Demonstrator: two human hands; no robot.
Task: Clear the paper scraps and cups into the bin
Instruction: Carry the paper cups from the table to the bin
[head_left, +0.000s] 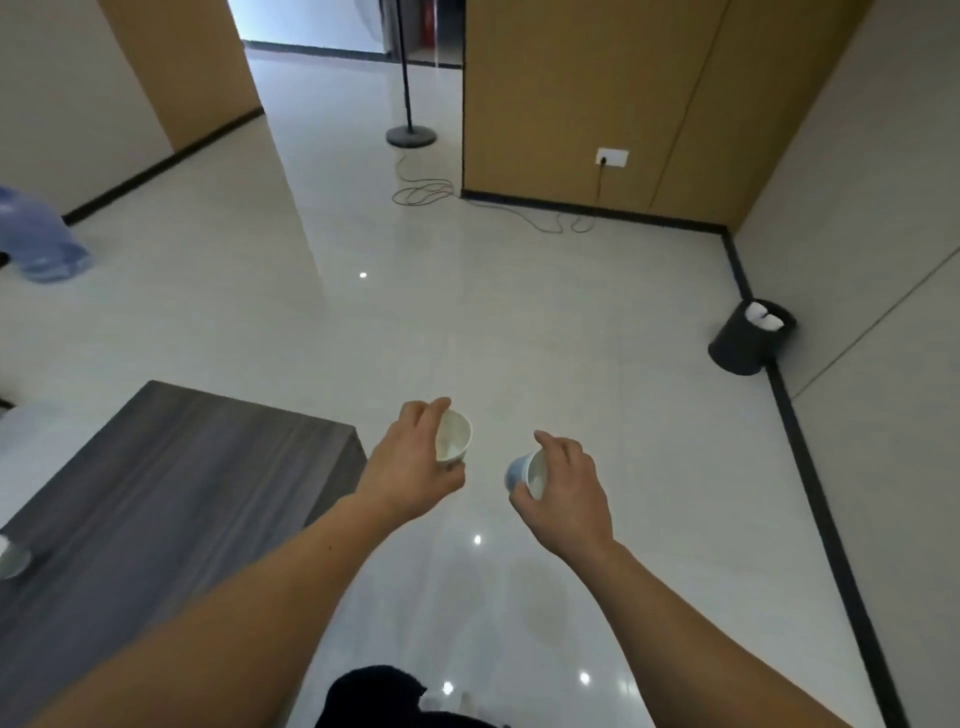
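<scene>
**Two cups in hand, bin ahead**

The surface (171, 467) lies at my left. The bin (740, 345) stands well apart by the right wall; I judge the next move is walking there. Forearms outstretched, my left hand (410, 467) grips a white cup (453, 435), my right hand (569, 488) a blue-sided cup (525, 473).

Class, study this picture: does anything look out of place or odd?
A loose cable sprawls in tangled loops across the floor between the wall socket and the stand base. Nothing looks spilled or damaged.
</scene>
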